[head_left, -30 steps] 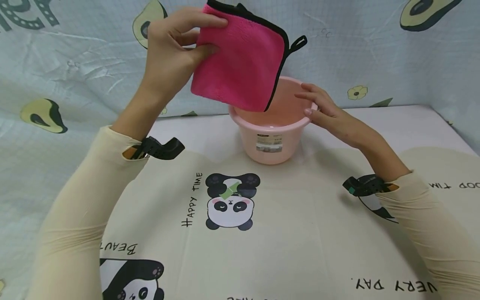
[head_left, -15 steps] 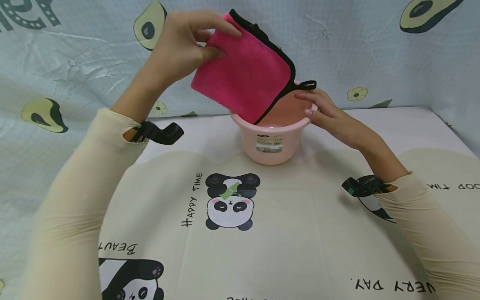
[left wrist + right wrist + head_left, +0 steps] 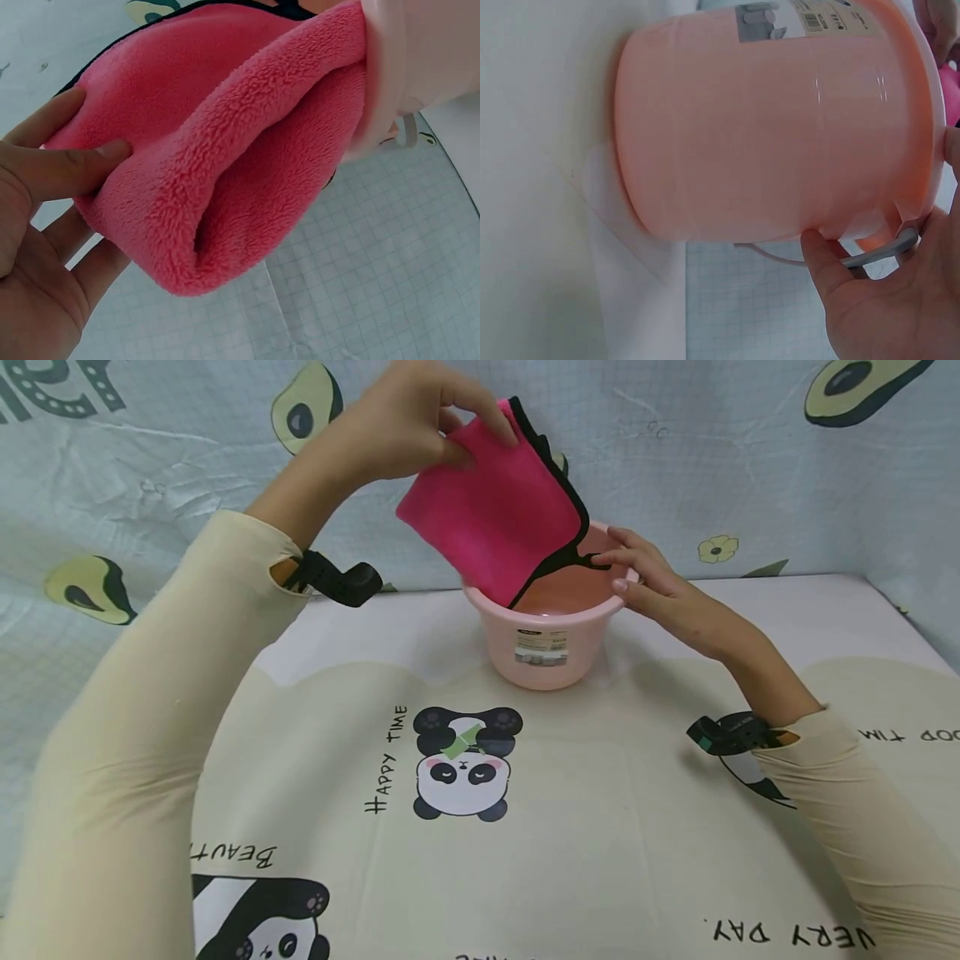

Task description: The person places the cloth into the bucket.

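A folded pink plush towel (image 3: pixel 510 518) with black edging and a black hanging loop slants down over the bucket. My left hand (image 3: pixel 408 422) pinches its upper left part between thumb and fingers. The lower corner sits at the mouth of the pink bucket (image 3: pixel 543 639), near the front left rim; the left wrist view shows the fluffy fold (image 3: pixel 247 142) close against the rim. On the bucket's right side, my right hand (image 3: pixel 667 589) holds the rim, with a finger against the outer wall near the grey handle (image 3: pixel 885 250). The loop hangs beside the right fingertips.
The bucket stands upright near the back of a table with a panda-print cover (image 3: pixel 585 827). Behind it hangs a pale blue sheet (image 3: pixel 675 468) with avocado prints. A label (image 3: pixel 541 648) faces forward on the bucket.
My left hand has moved right, and the towel has tilted and come down, its lower corner now at the bucket's mouth. The right hand and bucket stay put.
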Demonstrator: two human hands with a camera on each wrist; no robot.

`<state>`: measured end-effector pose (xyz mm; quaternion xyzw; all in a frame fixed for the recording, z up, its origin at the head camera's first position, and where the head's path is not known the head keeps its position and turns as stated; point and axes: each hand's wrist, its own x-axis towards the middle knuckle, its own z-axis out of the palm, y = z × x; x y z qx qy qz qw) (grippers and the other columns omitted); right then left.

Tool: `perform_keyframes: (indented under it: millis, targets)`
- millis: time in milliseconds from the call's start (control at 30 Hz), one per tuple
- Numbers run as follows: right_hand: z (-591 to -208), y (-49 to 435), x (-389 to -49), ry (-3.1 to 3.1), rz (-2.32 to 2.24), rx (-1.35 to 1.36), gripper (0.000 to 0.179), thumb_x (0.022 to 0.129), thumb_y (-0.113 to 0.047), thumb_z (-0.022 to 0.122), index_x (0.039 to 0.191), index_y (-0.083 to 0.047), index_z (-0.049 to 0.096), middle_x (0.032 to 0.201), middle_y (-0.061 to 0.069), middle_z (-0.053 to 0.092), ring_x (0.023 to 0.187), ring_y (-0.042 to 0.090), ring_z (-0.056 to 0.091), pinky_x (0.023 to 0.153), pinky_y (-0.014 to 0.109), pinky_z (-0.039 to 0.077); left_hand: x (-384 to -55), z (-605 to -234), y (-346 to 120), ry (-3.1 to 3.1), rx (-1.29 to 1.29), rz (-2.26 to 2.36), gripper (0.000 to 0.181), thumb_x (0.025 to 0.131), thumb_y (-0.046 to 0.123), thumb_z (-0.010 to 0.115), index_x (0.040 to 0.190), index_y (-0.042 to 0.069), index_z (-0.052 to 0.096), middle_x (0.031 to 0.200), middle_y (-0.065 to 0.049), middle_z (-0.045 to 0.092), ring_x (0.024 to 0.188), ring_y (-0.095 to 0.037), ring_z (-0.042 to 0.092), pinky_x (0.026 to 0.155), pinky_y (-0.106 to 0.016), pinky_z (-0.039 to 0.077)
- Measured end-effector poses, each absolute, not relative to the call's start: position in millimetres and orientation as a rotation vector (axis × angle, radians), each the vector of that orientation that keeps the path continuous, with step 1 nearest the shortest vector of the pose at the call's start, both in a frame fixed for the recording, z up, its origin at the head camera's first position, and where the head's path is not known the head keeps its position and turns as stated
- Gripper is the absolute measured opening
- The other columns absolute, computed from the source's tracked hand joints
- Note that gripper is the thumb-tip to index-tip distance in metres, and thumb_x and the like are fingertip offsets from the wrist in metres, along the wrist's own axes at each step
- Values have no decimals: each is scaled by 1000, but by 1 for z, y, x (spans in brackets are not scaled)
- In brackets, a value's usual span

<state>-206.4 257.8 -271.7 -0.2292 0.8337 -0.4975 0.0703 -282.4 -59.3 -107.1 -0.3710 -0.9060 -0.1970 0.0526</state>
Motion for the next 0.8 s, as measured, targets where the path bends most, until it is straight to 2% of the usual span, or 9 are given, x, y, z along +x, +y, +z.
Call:
perform_keyframes:
  millis: [133, 233, 367, 800]
  targets:
    - [-272, 257, -208, 2491, -1516, -723, 57, 107, -29, 44, 161, -30, 27, 165, -13, 12, 152, 15, 10, 116, 66, 22, -287, -106, -47, -2785, -1212, -554, 38, 96, 3, 67, 129, 22, 73, 138, 2, 61, 113, -22, 65, 97, -31, 56]
    - [-272, 257, -208, 2483, -1526, -758, 57, 107, -27, 44, 161, -30, 27, 164, -13, 15, 151, 14, 12, 116, 66, 22, -289, -107, -38, -2778, -1292, -510, 37, 95, 4, 69, 127, 21, 73, 136, 3, 62, 112, -22, 66, 96, -30, 56]
    - [-271, 257, -208, 2508, -1519, -729, 47, 106, -28, 45, 151, -16, 43, 166, -18, 5, 154, 13, 2, 116, 71, 18, -293, -112, -27, -2768, -1368, -439, 37, 94, 4, 71, 126, 21, 74, 134, 2, 64, 113, -22, 68, 96, -31, 56]
    - [-269, 260, -205, 2540, -1492, -626, 42, 106, -31, 46, 143, -12, 46, 167, -16, 2, 155, 19, -2, 116, 73, 16, -296, -122, -8, -2811, -1467, -292, 38, 93, 4, 72, 127, 20, 74, 135, -1, 64, 114, -22, 67, 94, -32, 57]
